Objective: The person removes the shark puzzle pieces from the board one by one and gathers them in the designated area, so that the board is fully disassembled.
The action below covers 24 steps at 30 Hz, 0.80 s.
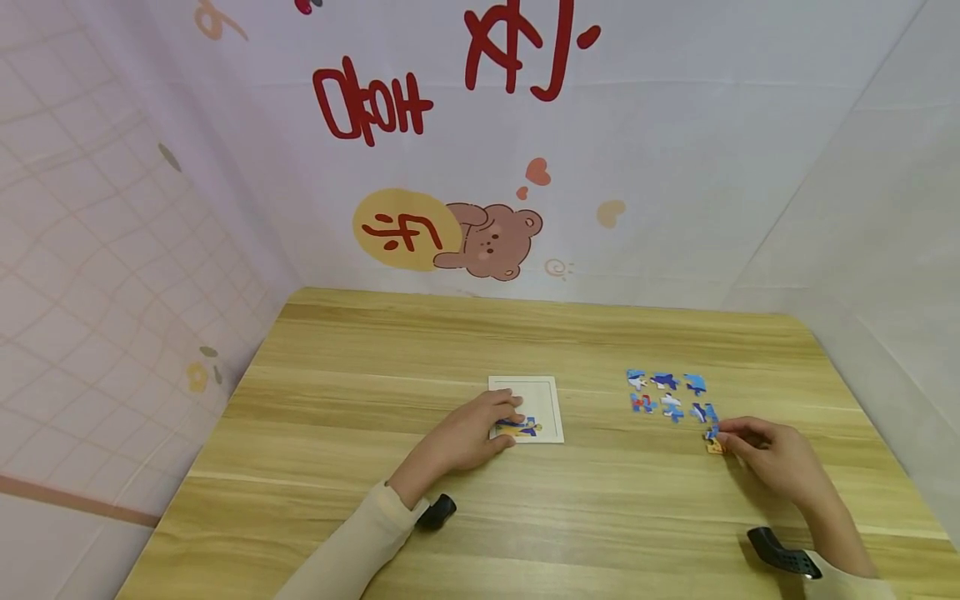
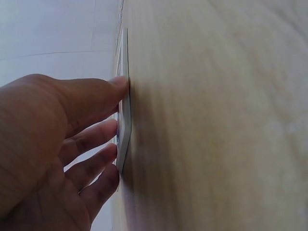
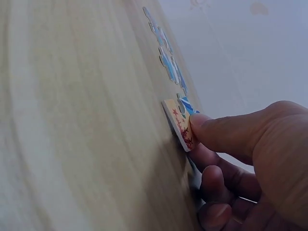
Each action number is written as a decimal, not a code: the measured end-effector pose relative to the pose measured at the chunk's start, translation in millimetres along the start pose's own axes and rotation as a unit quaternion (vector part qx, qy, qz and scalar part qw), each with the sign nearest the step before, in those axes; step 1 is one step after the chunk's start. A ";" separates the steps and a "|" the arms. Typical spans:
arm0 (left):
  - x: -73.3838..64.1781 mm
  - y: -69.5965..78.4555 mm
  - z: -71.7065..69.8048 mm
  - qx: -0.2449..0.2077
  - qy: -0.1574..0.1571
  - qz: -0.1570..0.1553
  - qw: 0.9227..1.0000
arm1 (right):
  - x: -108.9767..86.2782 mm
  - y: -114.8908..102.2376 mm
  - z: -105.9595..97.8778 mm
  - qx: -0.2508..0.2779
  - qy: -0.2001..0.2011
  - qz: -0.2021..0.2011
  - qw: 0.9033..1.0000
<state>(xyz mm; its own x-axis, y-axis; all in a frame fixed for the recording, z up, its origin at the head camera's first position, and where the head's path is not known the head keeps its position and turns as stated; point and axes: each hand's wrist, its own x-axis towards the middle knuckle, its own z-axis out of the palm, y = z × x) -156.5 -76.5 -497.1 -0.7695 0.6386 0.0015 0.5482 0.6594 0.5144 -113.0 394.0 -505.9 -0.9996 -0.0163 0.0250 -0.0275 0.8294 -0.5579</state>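
Note:
My left hand [image 1: 472,429] rests on a white, square puzzle board [image 1: 538,398], its fingers spread over the left part and its thumb at the near edge. Assembled puzzle pieces [image 1: 529,428] in blue and yellow show in the board's lower part, partly covered by the fingers. Over to the right, my right hand [image 1: 776,458] pinches a puzzle piece [image 3: 179,124] between thumb and fingers. That piece is yellow-orange with red coral and has a blue part; it is tilted up off the table in the right wrist view.
Several loose blue puzzle pieces [image 1: 665,381] lie in two rows on the wooden table [image 1: 375,358], just beyond the right hand. A white wall cloth [image 1: 637,167] with a bear print stands behind the table. Black wrist mounts [image 1: 780,552] sit on both forearms.

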 end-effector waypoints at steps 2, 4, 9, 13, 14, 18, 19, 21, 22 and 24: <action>0.1 -0.1 0.0 -0.001 0.000 0.001 1.000 | -0.4 -1.3 1.1 -0.008 0.006 0.005 1.000; 0.1 0.0 -0.2 -0.002 -0.001 0.000 1.000 | -0.6 -1.9 2.2 -0.017 0.013 0.006 1.000; -0.2 0.4 -0.7 -0.002 -0.001 -0.002 1.000 | -1.4 -2.1 5.8 -0.027 0.029 0.006 0.999; -1.0 0.2 -1.1 -0.004 0.002 0.001 1.000 | -1.7 -2.1 8.0 -0.028 0.035 0.003 0.999; -1.2 0.1 -1.2 -0.004 0.002 0.001 1.000 | -1.8 -2.1 8.3 -0.029 0.035 0.001 0.999; -1.5 -0.3 -1.5 -0.004 0.002 0.002 1.000 | -1.7 -2.7 8.3 -0.031 0.036 -0.004 0.999; -1.5 -0.6 -1.4 -0.006 0.002 0.001 1.000 | -1.7 -3.0 7.9 -0.031 0.034 -0.003 0.999; -1.0 -1.7 -0.9 -0.009 0.001 0.004 1.000 | -1.9 -3.5 6.5 -0.032 0.025 0.002 0.999; -0.6 -2.4 -0.5 -0.011 0.001 0.005 1.000 | -2.0 -4.4 5.5 -0.031 0.022 0.005 0.999; 0.2 -3.9 -0.1 -0.016 0.000 0.007 1.000 | -1.6 -6.7 3.0 -0.032 0.019 0.010 0.999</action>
<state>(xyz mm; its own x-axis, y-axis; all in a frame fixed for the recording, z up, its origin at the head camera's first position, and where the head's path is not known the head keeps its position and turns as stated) -158.9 -79.0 -499.0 -0.7623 0.6472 0.0087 0.5478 0.6378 0.5415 -111.3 386.8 -504.8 -0.9988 0.0211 0.0452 -0.0046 0.8637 -0.5039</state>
